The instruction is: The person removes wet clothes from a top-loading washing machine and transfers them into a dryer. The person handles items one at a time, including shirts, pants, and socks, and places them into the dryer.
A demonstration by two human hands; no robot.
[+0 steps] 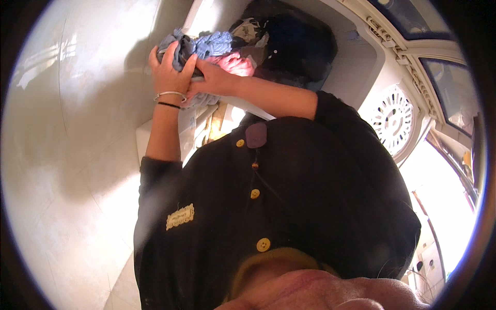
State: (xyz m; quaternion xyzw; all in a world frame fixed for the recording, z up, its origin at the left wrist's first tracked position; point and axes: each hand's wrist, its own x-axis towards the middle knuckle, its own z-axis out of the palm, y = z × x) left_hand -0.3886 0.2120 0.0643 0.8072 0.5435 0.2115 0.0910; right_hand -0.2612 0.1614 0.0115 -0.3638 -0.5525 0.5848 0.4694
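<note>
A bunched dark grey cloth [178, 50] is between my two hands, above a pile of crumpled fabric. My left hand [170, 71], with a pale bangle and a black band at its wrist, curls its fingers over the cloth from the near left. From the right, my right hand [217, 79] grips the same bundle, its fingertips partly hidden. A light blue cloth [214, 43] lies just beyond the hands. Beside it is a pink cloth [235, 64], partly behind my right hand. Paler grey fabric [203, 99] hangs below my hands.
Dark fabric [298, 42] fills much of a grey-white tub [354, 58], with a patterned cloth [248, 30] at its left. Hinged lids with clear panes [451, 83] and a round slotted plastic disc [393, 120] stand on the right. A pale tiled surface [85, 116] extends along the left.
</note>
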